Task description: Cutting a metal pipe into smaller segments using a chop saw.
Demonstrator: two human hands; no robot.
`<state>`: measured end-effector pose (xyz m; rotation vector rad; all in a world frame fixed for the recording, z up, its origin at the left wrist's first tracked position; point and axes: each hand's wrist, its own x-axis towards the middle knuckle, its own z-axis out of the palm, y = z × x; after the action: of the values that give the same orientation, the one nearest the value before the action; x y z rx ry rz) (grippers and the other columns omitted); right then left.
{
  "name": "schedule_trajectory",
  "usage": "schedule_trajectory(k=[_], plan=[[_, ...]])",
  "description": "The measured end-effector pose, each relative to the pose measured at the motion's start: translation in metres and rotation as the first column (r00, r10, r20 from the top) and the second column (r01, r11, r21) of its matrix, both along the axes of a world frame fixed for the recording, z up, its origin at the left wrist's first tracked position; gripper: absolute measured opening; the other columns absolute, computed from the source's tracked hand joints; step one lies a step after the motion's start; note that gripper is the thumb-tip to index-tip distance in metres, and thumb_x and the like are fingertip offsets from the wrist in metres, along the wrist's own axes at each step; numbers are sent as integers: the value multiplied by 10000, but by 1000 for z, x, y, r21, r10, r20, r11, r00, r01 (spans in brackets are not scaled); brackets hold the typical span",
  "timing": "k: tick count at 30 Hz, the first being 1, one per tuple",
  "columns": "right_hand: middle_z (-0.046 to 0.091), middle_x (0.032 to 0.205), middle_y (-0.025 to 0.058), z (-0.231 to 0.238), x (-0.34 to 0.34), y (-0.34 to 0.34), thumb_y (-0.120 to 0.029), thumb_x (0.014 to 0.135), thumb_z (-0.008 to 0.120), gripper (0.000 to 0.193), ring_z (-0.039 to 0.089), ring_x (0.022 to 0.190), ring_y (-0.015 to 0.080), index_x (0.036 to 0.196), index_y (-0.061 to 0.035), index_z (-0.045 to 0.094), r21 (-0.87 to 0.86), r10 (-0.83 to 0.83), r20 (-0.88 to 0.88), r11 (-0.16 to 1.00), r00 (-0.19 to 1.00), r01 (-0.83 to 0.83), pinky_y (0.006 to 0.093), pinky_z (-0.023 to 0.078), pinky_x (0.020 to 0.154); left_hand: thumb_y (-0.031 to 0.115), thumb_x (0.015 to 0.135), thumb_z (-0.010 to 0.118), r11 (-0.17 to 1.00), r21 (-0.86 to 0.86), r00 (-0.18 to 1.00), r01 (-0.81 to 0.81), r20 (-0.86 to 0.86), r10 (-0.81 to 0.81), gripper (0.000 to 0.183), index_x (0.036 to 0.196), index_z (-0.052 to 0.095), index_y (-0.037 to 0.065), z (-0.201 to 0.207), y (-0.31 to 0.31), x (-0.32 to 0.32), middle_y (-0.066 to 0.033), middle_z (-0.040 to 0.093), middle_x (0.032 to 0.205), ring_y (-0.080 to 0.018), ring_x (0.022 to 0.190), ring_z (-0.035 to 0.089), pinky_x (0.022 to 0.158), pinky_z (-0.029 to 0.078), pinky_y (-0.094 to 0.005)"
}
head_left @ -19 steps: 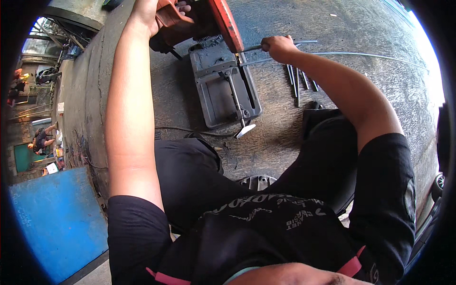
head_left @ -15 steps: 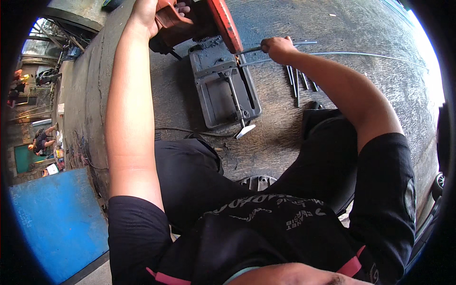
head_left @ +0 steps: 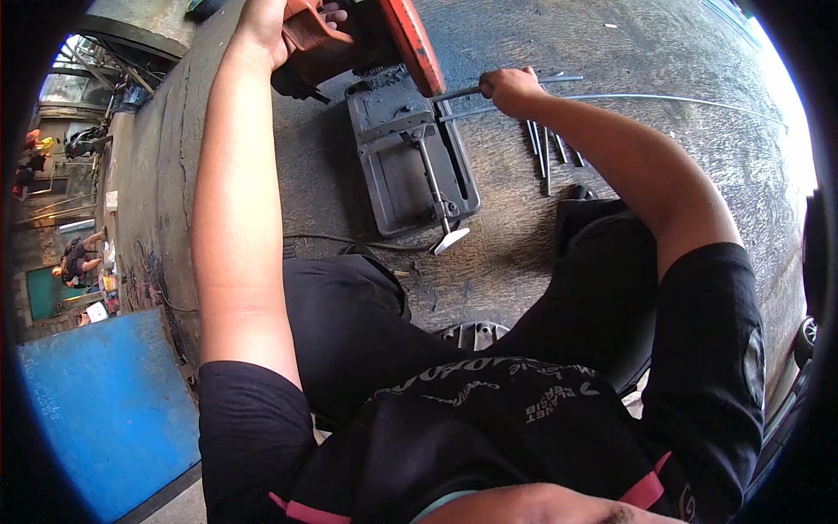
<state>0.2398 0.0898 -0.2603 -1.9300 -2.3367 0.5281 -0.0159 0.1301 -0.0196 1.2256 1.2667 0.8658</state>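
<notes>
At the top, my left hand is wrapped round the orange handle of a chop saw, whose red blade guard slants beside it. Under the guard lies the saw's dark base, with a clamp screw along it. My right hand is closed round thin metal rods; their left ends reach the fence near the guard. Below this hand, a long thin rod stretches far right from the saw. The blade's cutting edge is hidden.
Several short cut rods lie on the worn floor right of the saw. A cable runs near my left leg. At left stands a blue panel, with another person farther off. My knees flank the saw's near side.
The orange glow where the guard met the rod is gone. The saw's head and my left hand have shifted slightly up and left. My right hand stays nearly in place.
</notes>
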Motion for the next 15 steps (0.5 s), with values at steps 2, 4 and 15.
schedule_trajectory(k=[2,4,15], plan=[[684,1011,110,1,-1,0,-288,931,457,264,619,1026,321,1054,-170,658,-2,-4,3,1000,1000,4,569,328,952,297,785,505,1000,21,1000,-3,-3,3,384,1014,550,-8,1,-7,4,-151,599,811,-284,723,627,697,538,-515],[682,1026,112,2,-1,0,-291,936,455,268,616,1039,322,1068,-172,655,-39,-21,17,999,1000,22,584,312,979,299,785,506,999,44,1000,-5,-6,5,386,1013,550,-9,3,-8,6,-152,600,813,-284,725,628,696,538,-514],[681,1030,118,0,1,1,-290,934,442,279,615,1038,326,1053,-150,651,-21,-12,-9,1000,1000,12,585,305,984,307,784,515,998,38,998,-41,-37,43,466,1115,509,-22,1,-5,5,-154,590,838,-283,733,633,714,534,-532]])
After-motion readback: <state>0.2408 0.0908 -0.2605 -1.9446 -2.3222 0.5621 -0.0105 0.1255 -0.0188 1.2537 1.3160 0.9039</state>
